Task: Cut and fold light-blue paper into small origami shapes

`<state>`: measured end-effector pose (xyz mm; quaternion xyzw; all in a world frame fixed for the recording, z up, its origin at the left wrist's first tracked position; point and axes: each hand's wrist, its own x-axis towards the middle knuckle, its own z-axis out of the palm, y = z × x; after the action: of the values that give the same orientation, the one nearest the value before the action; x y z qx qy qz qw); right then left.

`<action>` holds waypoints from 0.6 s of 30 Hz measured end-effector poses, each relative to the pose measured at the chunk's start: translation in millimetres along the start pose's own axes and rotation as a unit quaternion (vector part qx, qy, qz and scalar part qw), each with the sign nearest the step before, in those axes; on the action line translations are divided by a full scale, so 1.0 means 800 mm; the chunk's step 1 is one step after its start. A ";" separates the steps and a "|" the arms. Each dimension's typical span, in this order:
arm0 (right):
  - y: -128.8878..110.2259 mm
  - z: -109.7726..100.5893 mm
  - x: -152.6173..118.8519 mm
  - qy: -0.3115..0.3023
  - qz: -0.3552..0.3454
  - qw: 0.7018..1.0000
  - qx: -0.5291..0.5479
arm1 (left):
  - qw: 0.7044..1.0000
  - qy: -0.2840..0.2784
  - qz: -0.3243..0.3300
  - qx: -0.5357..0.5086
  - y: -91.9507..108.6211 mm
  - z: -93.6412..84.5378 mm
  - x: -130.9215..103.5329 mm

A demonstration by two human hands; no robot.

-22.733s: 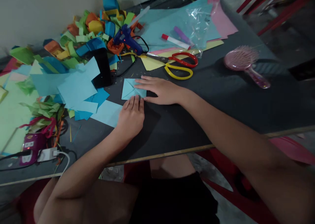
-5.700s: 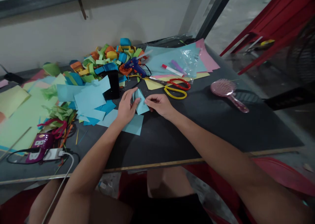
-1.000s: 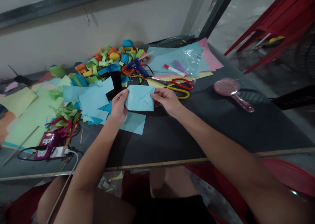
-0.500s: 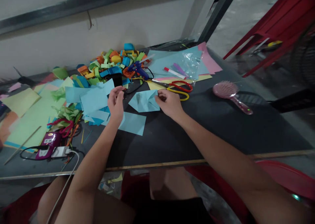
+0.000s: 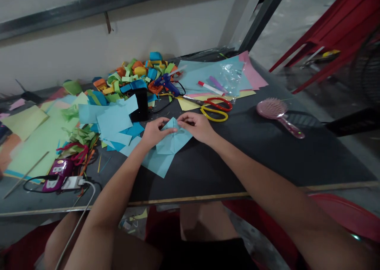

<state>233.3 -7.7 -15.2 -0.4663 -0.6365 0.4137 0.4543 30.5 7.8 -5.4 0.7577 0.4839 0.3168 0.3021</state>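
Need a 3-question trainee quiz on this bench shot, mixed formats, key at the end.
1. True or false: the left hand and the right hand both touch the folded light-blue paper.
2. Of these, which lies nearest the right hand? A) hairbrush B) scissors C) purple device
3. Fill in: the white marker has a ____ cap.

Key: 1. True. 2. B. 3. Red.

I see a light blue folded paper (image 5: 172,142), a crease running down its middle. On my remote view, one corner points away, and its near side overlaps a loose pale-blue sheet (image 5: 159,166).
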 end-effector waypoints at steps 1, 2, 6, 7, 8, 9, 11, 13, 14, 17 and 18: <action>-0.001 0.000 0.000 0.009 -0.005 1.000 0.003 | 1.000 -0.007 0.005 -0.026 0.002 -0.001 0.000; -0.003 0.000 0.000 0.023 -0.010 1.000 0.005 | 0.999 -0.008 0.013 -0.048 0.005 -0.001 -0.001; -0.011 -0.001 -0.002 0.084 -0.023 0.996 -0.018 | 0.995 0.033 0.029 -0.086 0.013 -0.001 -0.003; -0.013 -0.001 -0.003 0.087 -0.025 0.995 -0.037 | 0.995 0.044 0.024 -0.091 0.012 -0.001 -0.003; -0.014 -0.001 -0.004 0.083 -0.028 0.994 -0.060 | 0.994 0.054 0.014 -0.098 0.011 -0.001 -0.002; -0.014 -0.001 -0.005 0.073 -0.033 0.993 -0.086 | 0.992 0.062 0.003 -0.106 0.009 0.000 -0.002; -0.014 -0.002 -0.007 0.046 -0.043 0.989 -0.135 | 0.990 0.070 -0.015 -0.122 0.003 0.002 0.000; -0.011 -0.002 -0.008 0.025 -0.052 0.983 -0.173 | 0.988 0.072 -0.023 -0.134 -0.002 0.003 0.002; -0.010 -0.003 -0.008 0.018 -0.057 0.980 -0.188 | 0.988 0.070 -0.024 -0.138 -0.003 0.004 0.002; -0.010 -0.004 -0.009 0.014 -0.067 0.975 -0.213 | 0.987 0.064 -0.028 -0.147 -0.001 0.005 0.003; -0.011 -0.005 -0.009 0.018 -0.069 0.974 -0.216 | 0.987 0.064 -0.028 -0.148 0.000 0.005 0.003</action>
<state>236.2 -16.6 -7.7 -0.5162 -0.7328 0.2255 0.3817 33.9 9.2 -7.7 0.6690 0.4709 0.4243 0.3881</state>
